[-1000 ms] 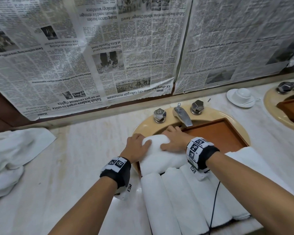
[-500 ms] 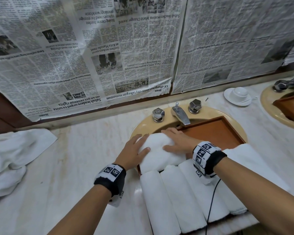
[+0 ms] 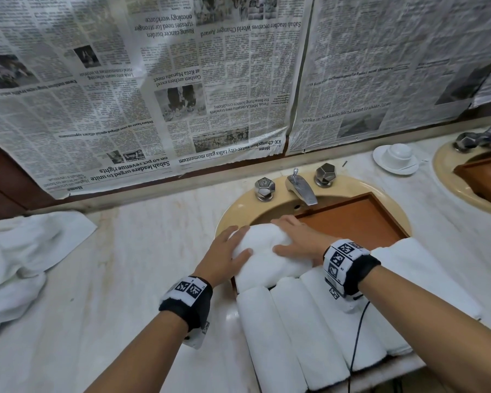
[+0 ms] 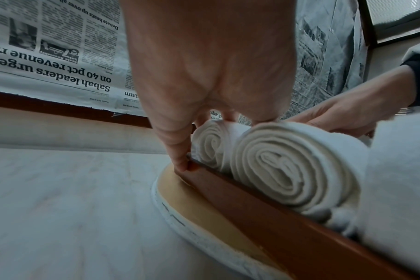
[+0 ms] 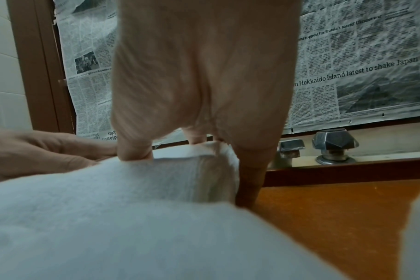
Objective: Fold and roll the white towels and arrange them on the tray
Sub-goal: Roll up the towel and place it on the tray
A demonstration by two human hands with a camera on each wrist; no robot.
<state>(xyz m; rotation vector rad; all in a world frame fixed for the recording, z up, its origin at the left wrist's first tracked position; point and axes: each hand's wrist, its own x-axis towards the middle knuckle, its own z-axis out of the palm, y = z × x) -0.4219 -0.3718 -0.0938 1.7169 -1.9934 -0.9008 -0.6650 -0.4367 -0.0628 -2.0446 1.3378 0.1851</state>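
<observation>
Both hands lie on a rolled white towel set crosswise in the wooden tray that sits over the yellow sink basin. The left hand rests on the roll's left end, its fingers straight and spread wide across the cloth, thumb along the near side; from the left wrist view a second roll lies just behind it. The right hand presses the right end, fingers flat and loosely spread, holding nothing. Four more rolled towels lie side by side lengthwise at the tray's near end, touching the crosswise roll. On the marble desk to the left sits a heap of unfolded white towels. A chrome faucet stands behind the tray, a white cup on a saucer further right, newspaper sheets covering the wall
</observation>
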